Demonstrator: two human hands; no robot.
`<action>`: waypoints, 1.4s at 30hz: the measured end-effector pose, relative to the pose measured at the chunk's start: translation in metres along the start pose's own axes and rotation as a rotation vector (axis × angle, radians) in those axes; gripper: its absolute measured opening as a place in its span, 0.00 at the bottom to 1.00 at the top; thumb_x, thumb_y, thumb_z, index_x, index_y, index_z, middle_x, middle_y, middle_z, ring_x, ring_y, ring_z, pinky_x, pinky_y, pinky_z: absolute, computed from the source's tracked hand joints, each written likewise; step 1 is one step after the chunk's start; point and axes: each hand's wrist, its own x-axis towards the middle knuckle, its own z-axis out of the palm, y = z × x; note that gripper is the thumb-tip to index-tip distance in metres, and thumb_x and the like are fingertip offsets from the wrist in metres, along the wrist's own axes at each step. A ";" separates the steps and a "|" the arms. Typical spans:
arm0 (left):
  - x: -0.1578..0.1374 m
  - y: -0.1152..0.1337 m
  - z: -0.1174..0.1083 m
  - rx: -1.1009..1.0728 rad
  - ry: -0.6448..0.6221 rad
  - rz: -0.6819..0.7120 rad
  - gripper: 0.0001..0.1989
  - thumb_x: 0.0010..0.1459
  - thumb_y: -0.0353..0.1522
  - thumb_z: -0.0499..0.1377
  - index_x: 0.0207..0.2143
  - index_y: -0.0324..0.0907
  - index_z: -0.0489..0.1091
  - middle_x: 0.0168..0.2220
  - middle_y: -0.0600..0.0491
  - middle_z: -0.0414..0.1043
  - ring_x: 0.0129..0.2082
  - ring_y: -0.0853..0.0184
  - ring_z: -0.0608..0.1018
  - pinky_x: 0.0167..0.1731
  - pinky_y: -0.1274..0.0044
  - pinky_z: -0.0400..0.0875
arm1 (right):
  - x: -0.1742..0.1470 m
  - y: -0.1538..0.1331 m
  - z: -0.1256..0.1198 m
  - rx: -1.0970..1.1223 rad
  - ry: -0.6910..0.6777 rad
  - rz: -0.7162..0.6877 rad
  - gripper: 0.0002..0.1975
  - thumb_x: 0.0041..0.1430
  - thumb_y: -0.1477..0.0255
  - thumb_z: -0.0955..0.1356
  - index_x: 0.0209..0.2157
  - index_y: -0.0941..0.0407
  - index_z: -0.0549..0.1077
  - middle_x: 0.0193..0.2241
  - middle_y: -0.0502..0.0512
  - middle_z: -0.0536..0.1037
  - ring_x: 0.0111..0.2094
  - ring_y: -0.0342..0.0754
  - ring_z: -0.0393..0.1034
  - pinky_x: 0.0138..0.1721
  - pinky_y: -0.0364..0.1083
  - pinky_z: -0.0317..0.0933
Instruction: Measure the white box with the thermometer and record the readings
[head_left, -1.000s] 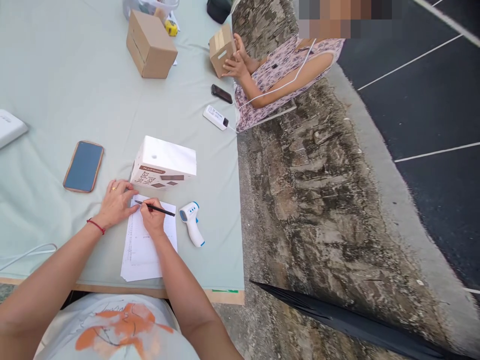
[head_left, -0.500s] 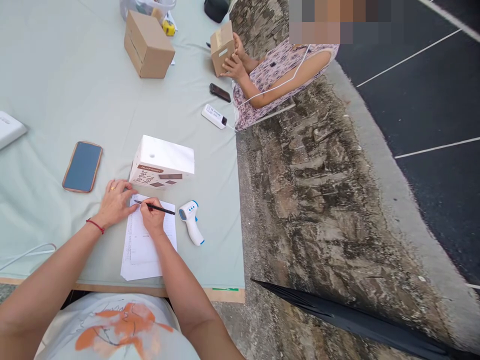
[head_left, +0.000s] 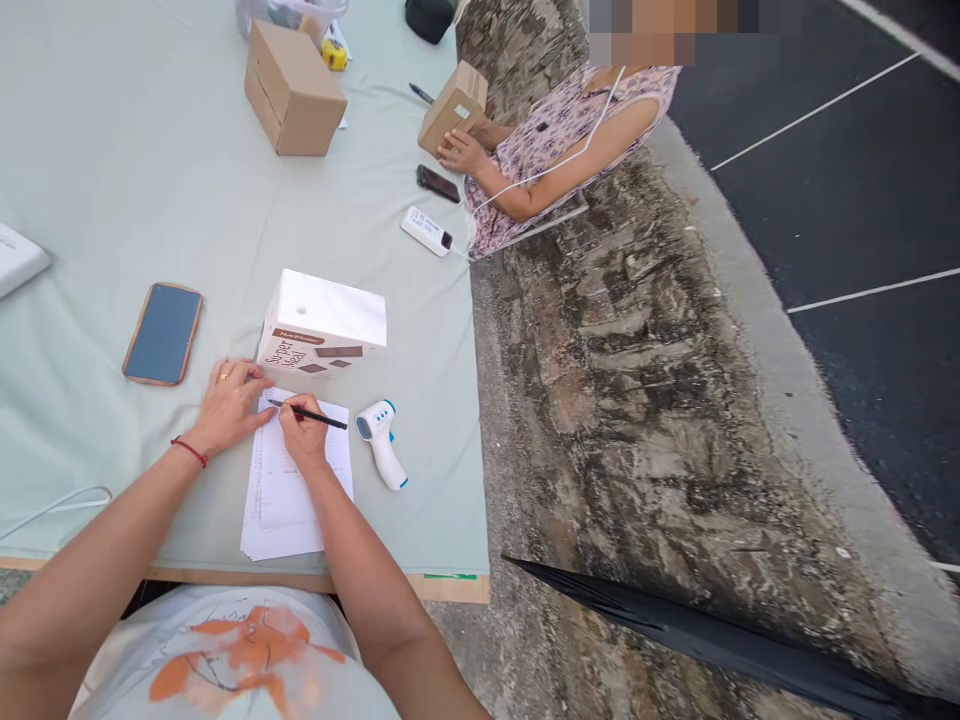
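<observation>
Two hands work at the near table edge: the left hand [head_left: 227, 405] lies flat, fingers spread, pinning the white printed paper sheet [head_left: 292, 490], whose print is too small to read, while the right hand [head_left: 304, 437] pinches a slim black pen [head_left: 309, 413], tip on the sheet's top. Left sits a dark smartphone in a brown case [head_left: 163, 333]; behind the sheet stands a white carton with brown lettering [head_left: 322, 324], and right lies a white-and-blue infrared thermometer [head_left: 381, 441]. Farther right, another person's hands, partly hidden, grip a small brown cardboard box [head_left: 452, 106].

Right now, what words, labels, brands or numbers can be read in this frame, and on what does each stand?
"Super Meal", roughly, handwritten on the white box; uncertain.
Brown brand strip on that box: too blurred to read.
Sheet of paper under the right hand: print too small.
Label on the white device: too small.
Label on the small cardboard box: unreadable.
</observation>
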 end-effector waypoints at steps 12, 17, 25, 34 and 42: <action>0.002 0.002 -0.002 -0.005 -0.022 -0.020 0.17 0.54 0.37 0.63 0.45 0.41 0.75 0.48 0.45 0.68 0.56 0.52 0.68 0.65 0.52 0.51 | -0.001 0.001 0.000 0.004 0.038 -0.011 0.09 0.54 0.64 0.64 0.27 0.56 0.66 0.24 0.50 0.67 0.26 0.45 0.61 0.30 0.43 0.60; 0.002 0.002 -0.002 -0.003 -0.028 -0.025 0.16 0.54 0.37 0.63 0.45 0.41 0.75 0.48 0.45 0.68 0.56 0.53 0.68 0.66 0.52 0.50 | 0.000 0.001 0.001 -0.017 0.037 -0.009 0.10 0.54 0.63 0.64 0.26 0.55 0.66 0.24 0.50 0.67 0.26 0.45 0.62 0.29 0.43 0.60; 0.002 0.003 -0.004 -0.004 -0.032 -0.025 0.17 0.54 0.37 0.63 0.46 0.42 0.75 0.48 0.45 0.68 0.56 0.53 0.68 0.66 0.52 0.51 | 0.000 0.000 -0.001 -0.008 0.052 -0.037 0.09 0.54 0.65 0.64 0.27 0.55 0.66 0.24 0.49 0.67 0.26 0.45 0.62 0.29 0.43 0.60; 0.003 0.004 -0.005 0.003 -0.052 -0.029 0.17 0.55 0.37 0.63 0.46 0.41 0.75 0.48 0.45 0.68 0.57 0.52 0.68 0.66 0.52 0.50 | -0.001 -0.001 0.000 -0.031 0.080 -0.003 0.10 0.54 0.63 0.63 0.27 0.55 0.64 0.24 0.49 0.67 0.26 0.45 0.61 0.30 0.43 0.59; 0.003 0.003 -0.004 -0.015 -0.048 -0.039 0.17 0.54 0.37 0.63 0.46 0.41 0.75 0.48 0.44 0.68 0.56 0.52 0.68 0.66 0.52 0.49 | 0.000 -0.003 0.000 -0.031 0.053 0.030 0.10 0.52 0.63 0.63 0.26 0.54 0.64 0.23 0.49 0.67 0.26 0.45 0.61 0.30 0.44 0.59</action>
